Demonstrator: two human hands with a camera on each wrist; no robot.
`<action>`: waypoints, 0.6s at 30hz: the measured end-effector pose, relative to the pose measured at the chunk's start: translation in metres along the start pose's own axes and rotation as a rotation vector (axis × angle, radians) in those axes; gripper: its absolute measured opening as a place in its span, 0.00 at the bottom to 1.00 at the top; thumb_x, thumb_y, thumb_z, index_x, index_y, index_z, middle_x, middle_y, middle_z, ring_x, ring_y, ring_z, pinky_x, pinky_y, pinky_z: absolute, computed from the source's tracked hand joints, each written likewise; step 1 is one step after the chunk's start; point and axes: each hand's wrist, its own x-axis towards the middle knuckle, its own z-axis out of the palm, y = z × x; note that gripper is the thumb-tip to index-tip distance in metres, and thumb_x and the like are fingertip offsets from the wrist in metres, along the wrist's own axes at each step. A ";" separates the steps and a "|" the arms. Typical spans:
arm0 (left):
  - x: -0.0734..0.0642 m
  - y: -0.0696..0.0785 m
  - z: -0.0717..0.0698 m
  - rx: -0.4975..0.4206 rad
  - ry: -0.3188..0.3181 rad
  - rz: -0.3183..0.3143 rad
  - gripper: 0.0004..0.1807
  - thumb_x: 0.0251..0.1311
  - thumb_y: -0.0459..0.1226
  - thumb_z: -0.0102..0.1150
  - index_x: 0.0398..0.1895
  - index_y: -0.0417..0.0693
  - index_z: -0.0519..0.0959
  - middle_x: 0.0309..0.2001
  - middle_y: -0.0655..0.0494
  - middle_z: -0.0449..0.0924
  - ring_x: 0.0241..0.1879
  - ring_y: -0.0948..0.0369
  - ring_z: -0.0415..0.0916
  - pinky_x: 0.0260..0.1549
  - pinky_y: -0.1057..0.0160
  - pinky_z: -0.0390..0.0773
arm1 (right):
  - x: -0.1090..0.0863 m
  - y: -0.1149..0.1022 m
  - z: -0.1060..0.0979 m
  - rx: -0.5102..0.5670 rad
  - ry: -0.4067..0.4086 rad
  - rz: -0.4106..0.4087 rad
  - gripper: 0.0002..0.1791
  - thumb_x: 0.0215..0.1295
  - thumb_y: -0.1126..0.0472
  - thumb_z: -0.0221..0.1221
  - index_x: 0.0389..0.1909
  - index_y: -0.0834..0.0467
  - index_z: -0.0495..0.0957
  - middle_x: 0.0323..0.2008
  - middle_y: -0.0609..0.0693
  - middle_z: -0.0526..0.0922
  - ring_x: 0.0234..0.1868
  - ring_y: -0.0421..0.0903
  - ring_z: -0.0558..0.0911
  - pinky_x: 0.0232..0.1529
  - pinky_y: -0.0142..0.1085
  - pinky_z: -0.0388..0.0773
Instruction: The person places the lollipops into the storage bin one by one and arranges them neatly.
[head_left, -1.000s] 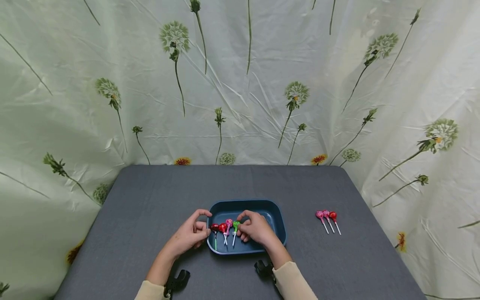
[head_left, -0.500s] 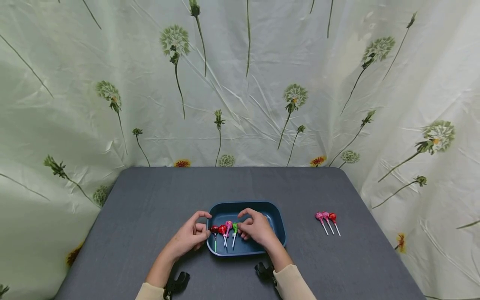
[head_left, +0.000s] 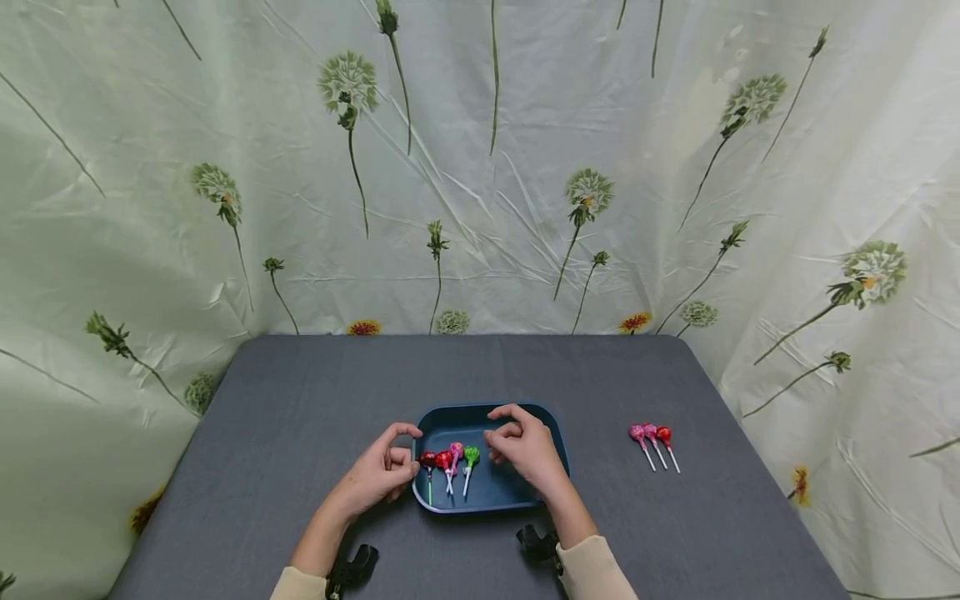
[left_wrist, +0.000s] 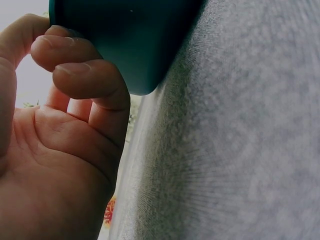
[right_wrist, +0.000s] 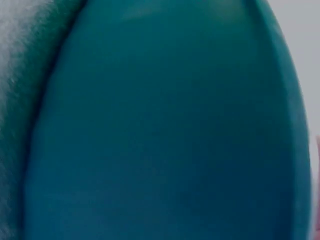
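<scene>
In the head view, my left hand (head_left: 382,468) grips the left rim of a dark blue tray (head_left: 510,496). The left wrist view shows the curled fingers of that hand (left_wrist: 75,135) against the outer wall of the tray (left_wrist: 135,55). Side by side in the tray's left half lie a dark red lollipop (head_left: 428,459), a red lollipop (head_left: 445,460), a pink lollipop (head_left: 457,451) and a green lollipop (head_left: 471,455). Over the tray's right half hovers my right hand (head_left: 531,450), fingers loosely bent, holding nothing. Only the tray wall (right_wrist: 160,120) fills the right wrist view.
On the grey table (head_left: 322,375), right of the tray, lie two pink lollipops (head_left: 651,432) and one red lollipop (head_left: 664,435), sticks toward me. A flower-printed curtain (head_left: 480,183) hangs behind the table and along its sides.
My right hand has let go of the green lollipop and moved slightly right, away from it. The left hand and the tray have stayed in place.
</scene>
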 end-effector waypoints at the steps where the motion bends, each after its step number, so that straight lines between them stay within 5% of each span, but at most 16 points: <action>1: 0.000 0.000 0.000 -0.002 -0.001 -0.001 0.29 0.65 0.35 0.60 0.65 0.46 0.60 0.23 0.54 0.72 0.17 0.61 0.67 0.18 0.65 0.70 | 0.000 -0.001 -0.002 0.003 0.003 -0.003 0.20 0.65 0.60 0.64 0.56 0.60 0.76 0.34 0.61 0.88 0.26 0.45 0.85 0.33 0.39 0.84; 11: -0.001 -0.001 0.000 -0.010 -0.005 0.000 0.29 0.65 0.35 0.60 0.65 0.46 0.60 0.23 0.54 0.72 0.17 0.61 0.67 0.18 0.66 0.70 | -0.004 -0.011 -0.023 0.085 0.044 -0.013 0.17 0.65 0.59 0.65 0.54 0.55 0.77 0.35 0.63 0.87 0.34 0.62 0.86 0.36 0.43 0.85; 18: 0.000 0.000 0.000 -0.006 0.002 0.002 0.28 0.64 0.35 0.60 0.64 0.47 0.61 0.23 0.54 0.72 0.17 0.61 0.67 0.17 0.66 0.70 | -0.004 -0.014 -0.052 0.121 0.100 -0.022 0.17 0.66 0.58 0.65 0.54 0.54 0.77 0.31 0.56 0.87 0.33 0.59 0.86 0.37 0.45 0.85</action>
